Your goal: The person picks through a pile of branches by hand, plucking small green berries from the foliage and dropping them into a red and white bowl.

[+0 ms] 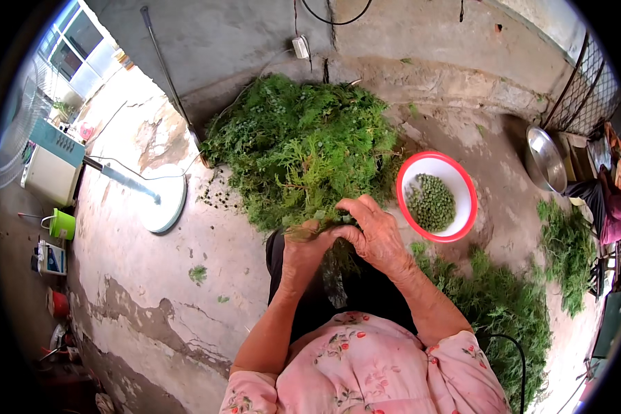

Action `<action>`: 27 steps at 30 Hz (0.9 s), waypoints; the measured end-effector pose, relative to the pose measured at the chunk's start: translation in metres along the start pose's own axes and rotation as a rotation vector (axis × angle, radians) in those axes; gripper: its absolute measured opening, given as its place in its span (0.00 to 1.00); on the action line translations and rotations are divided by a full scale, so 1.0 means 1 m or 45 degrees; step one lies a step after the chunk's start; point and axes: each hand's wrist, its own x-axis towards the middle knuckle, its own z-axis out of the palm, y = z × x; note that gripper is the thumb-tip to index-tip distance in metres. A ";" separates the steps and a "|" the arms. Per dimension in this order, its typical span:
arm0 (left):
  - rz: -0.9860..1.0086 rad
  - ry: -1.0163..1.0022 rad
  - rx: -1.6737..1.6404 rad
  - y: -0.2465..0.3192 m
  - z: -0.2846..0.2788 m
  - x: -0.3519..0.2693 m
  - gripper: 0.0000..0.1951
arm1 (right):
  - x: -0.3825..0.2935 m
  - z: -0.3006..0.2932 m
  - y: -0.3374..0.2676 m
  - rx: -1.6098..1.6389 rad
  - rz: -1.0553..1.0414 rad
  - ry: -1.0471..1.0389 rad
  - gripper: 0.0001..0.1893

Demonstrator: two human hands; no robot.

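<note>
My left hand (306,246) is closed around a green conifer sprig (315,220) above my lap. Close against it, my right hand (375,230) has thumb and forefinger curled at the sprig's cones; whether it pinches one is hard to see. Beyond both hands lies a big heap of cut evergreen branches (310,139), some bearing pale cones. Right of the heap stands a white plastic basin with a red rim (468,178), partly filled with small green cones (432,202).
More branches lie on the floor at my right (512,310) and farther right (566,253). Loose cones (220,194) are scattered left of the heap. A standing fan's round base (168,207) is at left, a metal bowl (546,158) at right. A long-handled tool (168,72) leans on the wall.
</note>
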 end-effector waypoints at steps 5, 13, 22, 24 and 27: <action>0.200 -0.085 0.324 0.002 0.000 0.000 0.04 | -0.001 0.006 0.007 0.182 -0.016 -0.099 0.13; -0.406 -0.111 -0.334 0.005 0.004 -0.001 0.04 | -0.010 0.013 0.017 1.088 1.078 -0.038 0.10; -0.165 -0.098 -0.142 0.012 0.010 0.000 0.12 | -0.003 -0.020 0.043 1.658 1.105 0.425 0.02; -0.178 -0.080 -0.065 0.012 0.010 0.001 0.13 | -0.004 -0.029 0.048 1.624 1.175 0.461 0.03; -0.245 -0.109 0.025 0.012 0.007 0.002 0.15 | -0.005 -0.036 0.051 1.420 1.199 0.395 0.02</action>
